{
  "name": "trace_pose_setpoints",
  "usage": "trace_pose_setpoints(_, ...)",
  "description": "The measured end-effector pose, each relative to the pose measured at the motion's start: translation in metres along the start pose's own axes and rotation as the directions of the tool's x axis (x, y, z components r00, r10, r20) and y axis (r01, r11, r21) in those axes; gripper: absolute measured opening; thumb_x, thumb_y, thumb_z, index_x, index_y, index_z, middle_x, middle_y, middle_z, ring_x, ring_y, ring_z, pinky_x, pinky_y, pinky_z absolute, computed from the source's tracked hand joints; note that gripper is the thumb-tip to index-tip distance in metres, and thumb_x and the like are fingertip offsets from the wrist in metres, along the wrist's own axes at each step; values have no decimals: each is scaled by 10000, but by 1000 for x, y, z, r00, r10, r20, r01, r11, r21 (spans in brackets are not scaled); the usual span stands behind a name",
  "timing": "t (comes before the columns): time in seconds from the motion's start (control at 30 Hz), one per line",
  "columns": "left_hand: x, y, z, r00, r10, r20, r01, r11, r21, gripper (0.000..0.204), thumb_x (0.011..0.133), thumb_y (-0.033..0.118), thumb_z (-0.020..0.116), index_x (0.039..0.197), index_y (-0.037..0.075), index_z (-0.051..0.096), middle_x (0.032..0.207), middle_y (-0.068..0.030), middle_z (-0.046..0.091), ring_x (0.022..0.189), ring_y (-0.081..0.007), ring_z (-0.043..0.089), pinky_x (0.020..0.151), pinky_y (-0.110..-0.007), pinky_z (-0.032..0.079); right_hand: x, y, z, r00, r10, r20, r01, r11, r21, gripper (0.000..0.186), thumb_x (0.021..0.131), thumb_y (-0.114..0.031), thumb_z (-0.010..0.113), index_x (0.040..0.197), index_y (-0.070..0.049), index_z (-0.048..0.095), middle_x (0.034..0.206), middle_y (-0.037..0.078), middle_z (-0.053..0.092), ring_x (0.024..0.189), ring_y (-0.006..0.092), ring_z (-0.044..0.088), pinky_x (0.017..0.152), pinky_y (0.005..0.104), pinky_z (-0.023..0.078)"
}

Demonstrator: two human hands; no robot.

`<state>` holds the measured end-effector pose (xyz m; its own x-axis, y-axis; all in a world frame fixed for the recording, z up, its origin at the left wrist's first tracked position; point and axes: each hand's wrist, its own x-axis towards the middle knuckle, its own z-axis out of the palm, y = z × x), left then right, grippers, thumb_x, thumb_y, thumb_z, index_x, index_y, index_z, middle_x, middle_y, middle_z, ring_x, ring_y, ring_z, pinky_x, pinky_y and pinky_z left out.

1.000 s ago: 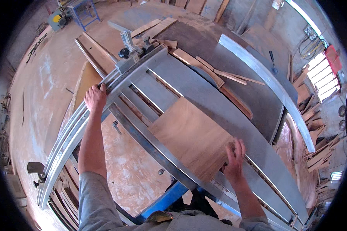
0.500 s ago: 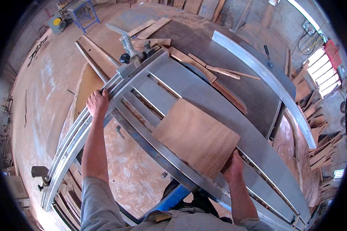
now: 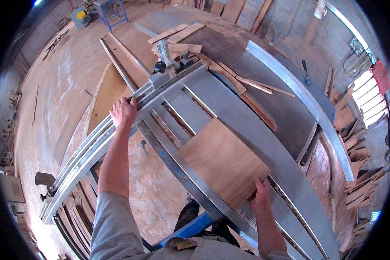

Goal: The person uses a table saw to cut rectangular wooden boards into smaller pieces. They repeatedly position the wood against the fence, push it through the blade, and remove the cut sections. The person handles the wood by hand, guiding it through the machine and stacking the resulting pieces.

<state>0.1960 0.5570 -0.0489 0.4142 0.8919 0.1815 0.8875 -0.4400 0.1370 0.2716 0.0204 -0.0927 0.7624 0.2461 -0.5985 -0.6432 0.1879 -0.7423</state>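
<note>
A square wooden board lies flat across the slotted grey metal table of what looks like a sliding table saw. My right hand grips the board's near right corner, thumb on top and the other fingers mostly hidden beneath. Farther left, my left hand is closed over the long aluminium fence rail. Just beyond it, a clamp-like stop with a black knob sits on the rail. The board and the rail are apart.
Thin wood strips and offcuts lie on the far machine top. A long metal bar curves along the right, with scrap wood piled beyond. A second stop hangs on the rail's near end. A blue frame beam runs below me.
The view has shifted, so the machine appears farther right. My right thumb has come up onto the board's corner. The left hand keeps its hold on the rail.
</note>
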Motion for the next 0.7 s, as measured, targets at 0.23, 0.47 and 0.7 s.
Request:
trace_pose_setpoints(0.23, -1, -7, 12, 993, 34, -115, -37, 999, -23, 474, 936, 475, 469, 1050, 54, 656, 1075, -164, 652, 1085, -320, 581, 961, -455, 402, 1, 4, -1, 996, -83, -20, 84, 996, 17, 389, 965, -211, 510, 1300, -19, 468, 1232, 142, 571, 1103, 301, 583, 940, 459, 480)
trace_pose_setpoints(0.47, 13, -15, 18, 994, 36, -106, -58, 977, -204, 460, 945, 461, 467, 1038, 54, 659, 1031, -182, 667, 1013, -367, 610, 896, -482, 450, 4, 11, -1, 968, -233, -96, 208, 953, -218, 438, 993, -277, 451, 1279, 52, 486, 1202, 162, 586, 1081, 291, 582, 923, 415, 468)
trace_pose_setpoints(0.7, 103, 35, -25, 989, 122, -81, -147, 813, -563, 474, 952, 476, 433, 1160, 106, 645, 1027, -234, 666, 986, -419, 628, 869, -489, 489, 5, 15, 1, 945, -303, -126, 222, 873, -434, 442, 1003, -302, 446, 1231, 66, 541, 1171, 170, 608, 1058, 255, 578, 920, 360, 434)
